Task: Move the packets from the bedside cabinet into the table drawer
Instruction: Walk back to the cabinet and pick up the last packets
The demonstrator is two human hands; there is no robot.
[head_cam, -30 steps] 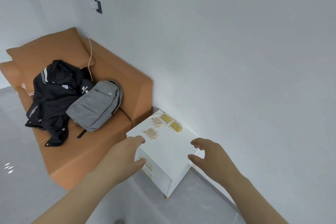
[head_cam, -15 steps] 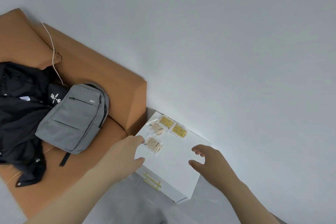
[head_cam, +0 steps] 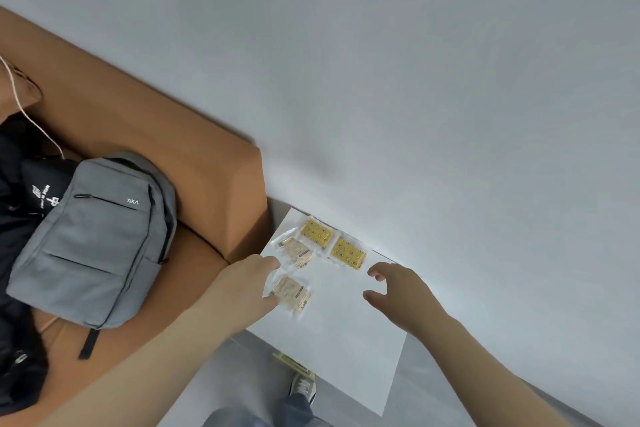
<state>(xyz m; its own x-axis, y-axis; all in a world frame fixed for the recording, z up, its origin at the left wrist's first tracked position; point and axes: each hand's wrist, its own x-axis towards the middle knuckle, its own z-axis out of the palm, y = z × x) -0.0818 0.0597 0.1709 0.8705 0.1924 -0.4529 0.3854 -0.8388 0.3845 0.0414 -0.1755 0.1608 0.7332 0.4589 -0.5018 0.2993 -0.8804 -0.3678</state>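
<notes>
A: Left to right, quick. Edges?
B: Sofa (head_cam: 194, 163) arm sits just beside the bedside cabinet (head_cam: 346, 340) left edge. Wall along its far edge. Near half of the top is bare.
A: Hands?
B: Left hand (head_cam: 246, 288): grip spread, holding nothing, thumb tip at the near tan packet (head_cam: 291, 293). Right hand (head_cam: 398, 295): grip loosely curled, holding nothing, over the cabinet's right side.
A: Counts?
B: One backpack (head_cam: 93, 239) on the sofa. Four packets on the cabinet's far-left corner: near tan packet, far tan packet (head_cam: 298, 251), left yellow packet (head_cam: 316, 233), right yellow packet (head_cam: 348, 252).

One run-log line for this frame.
stage: reach | left hand: open, at nearest tan packet, no grip yet | right hand: open, over cabinet | far tan packet, yellow packets: untouched on cabinet
</notes>
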